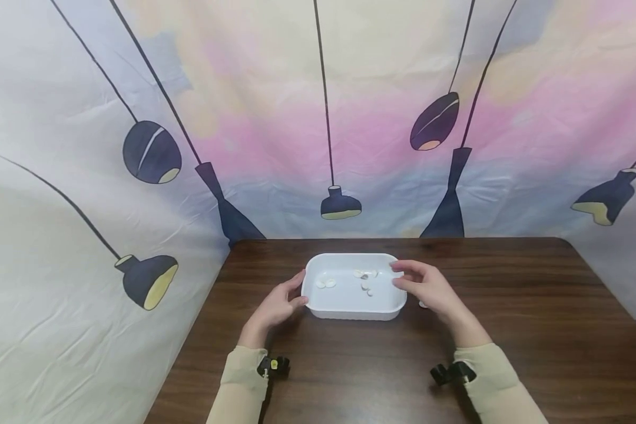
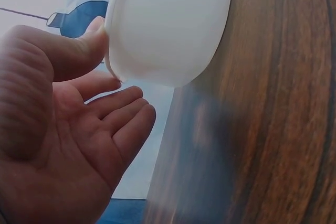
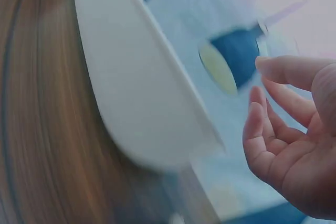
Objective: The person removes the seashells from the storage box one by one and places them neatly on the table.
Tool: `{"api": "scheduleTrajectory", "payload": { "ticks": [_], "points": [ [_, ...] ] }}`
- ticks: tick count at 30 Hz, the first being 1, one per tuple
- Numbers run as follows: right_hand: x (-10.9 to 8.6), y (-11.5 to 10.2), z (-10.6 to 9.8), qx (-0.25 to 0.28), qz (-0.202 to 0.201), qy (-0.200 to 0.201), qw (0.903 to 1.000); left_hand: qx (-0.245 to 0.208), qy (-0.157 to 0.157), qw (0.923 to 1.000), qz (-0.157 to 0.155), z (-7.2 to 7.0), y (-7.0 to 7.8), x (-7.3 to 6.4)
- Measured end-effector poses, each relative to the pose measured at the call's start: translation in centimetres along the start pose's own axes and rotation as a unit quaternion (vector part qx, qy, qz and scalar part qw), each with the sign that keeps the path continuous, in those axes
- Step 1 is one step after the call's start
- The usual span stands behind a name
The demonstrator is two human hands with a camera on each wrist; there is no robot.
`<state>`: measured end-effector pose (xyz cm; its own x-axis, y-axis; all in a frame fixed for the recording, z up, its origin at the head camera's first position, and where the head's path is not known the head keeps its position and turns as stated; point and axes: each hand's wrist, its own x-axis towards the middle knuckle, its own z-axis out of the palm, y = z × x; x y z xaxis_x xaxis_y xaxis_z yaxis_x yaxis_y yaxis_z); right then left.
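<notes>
Probably light, stiff: oblong white plastic tray [image 1: 356, 315]
Left hand [image 1: 272, 304] pinches its left end, good spot; right hand [image 1: 433, 288] loosely curved, empty.

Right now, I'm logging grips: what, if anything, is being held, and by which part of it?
The white tray, gripped at the rim of its left end by the left hand. The right hand visibly holds nothing.

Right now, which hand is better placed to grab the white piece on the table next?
Right, probably. The right hand looks empty and is nearer the white piece; the left hand pinches the tray.
</notes>
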<state>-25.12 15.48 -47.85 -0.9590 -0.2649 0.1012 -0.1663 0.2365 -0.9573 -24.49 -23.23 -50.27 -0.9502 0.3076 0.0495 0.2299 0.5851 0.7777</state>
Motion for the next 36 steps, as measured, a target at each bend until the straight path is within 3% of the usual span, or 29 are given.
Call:
{"api": "scheduleTrajectory", "payload": {
  "ticks": [6, 11, 16, 25, 30, 36],
  "points": [
    [2.4, -0.7, 5.0, -0.018, -0.009, -0.045, 0.9988, -0.005, 0.004, 1.0000, 0.004, 0.0, 0.1, -0.1],
    [4.7, 0.2, 8.3, -0.080, 0.003, -0.084, 0.9933, -0.007, 0.005, 1.0000, 0.005, 0.1, 0.0, -0.1],
    [6.8, 0.8, 10.7, -0.112, 0.023, -0.086, 0.9897, -0.008, 0.006, 0.9999, 0.010, 0.1, -0.3, 0.0],
    [8.5, 0.9, 13.2, -0.200, -0.003, -0.066, 0.9776, -0.009, 0.004, 0.9999, 0.002, 0.0, 0.0, -0.2],
    [8.7, 0.6, 14.1, -0.227, -0.001, -0.059, 0.9721, -0.007, -0.002, 0.9999, -0.009, 0.0, 0.0, -0.4],
    [9.1, 0.5, 14.5, -0.261, 0.007, -0.060, 0.9636, -0.009, 0.001, 1.0000, 0.002, 0.0, 0.0, -0.3]
  ]
}}
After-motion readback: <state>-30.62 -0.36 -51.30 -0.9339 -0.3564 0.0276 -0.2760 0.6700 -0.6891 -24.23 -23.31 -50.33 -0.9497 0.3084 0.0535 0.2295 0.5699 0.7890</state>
